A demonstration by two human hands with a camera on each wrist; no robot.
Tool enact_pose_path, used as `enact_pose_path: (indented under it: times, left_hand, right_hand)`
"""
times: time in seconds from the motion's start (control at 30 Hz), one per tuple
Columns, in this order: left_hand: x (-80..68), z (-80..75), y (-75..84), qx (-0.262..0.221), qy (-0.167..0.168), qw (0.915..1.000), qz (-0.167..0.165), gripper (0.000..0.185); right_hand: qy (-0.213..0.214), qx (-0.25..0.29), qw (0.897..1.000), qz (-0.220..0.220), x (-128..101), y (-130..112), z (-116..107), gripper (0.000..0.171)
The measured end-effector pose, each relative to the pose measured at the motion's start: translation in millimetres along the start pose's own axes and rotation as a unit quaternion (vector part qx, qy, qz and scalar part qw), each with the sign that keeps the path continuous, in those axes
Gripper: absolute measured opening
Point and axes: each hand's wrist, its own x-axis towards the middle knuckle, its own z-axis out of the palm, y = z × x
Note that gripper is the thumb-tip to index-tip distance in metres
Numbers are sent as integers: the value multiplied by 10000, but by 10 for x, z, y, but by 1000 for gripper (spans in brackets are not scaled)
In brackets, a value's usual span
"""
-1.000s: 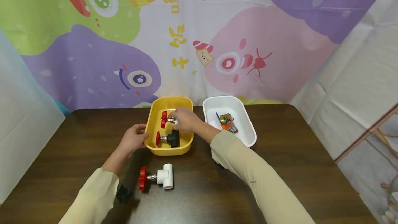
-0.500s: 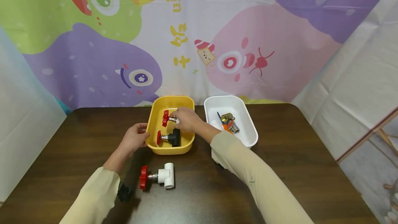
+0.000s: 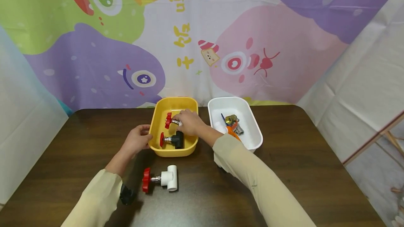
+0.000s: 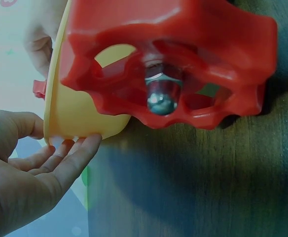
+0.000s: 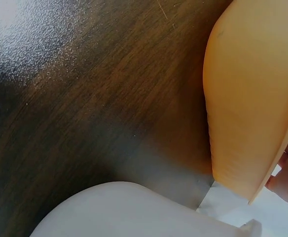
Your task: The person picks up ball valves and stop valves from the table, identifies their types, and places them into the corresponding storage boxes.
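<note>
Right hand down inside the yellow tub, fingers curled round a red-handled valve, left hand flat with straight fingers against the tub's left wall, black-bodied valve just beside, white valve on the table, white tub to the right.

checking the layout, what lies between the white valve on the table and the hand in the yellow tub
In the head view, the black valve and tub wall lie between white valve and right hand.

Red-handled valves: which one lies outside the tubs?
The white-bodied valve, alone on the dark table near the left hand; the other two sit in the yellow tub.
</note>
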Motion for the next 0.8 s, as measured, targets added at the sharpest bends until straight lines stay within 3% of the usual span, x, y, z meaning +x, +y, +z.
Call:
enact_pose_path:
  times: [0.8]
  left_hand:
    - [-4,-3,-3,-93,-33,10000,11,50]
  right_hand:
    - [-203,-67,9998,52,23,11,55,42]
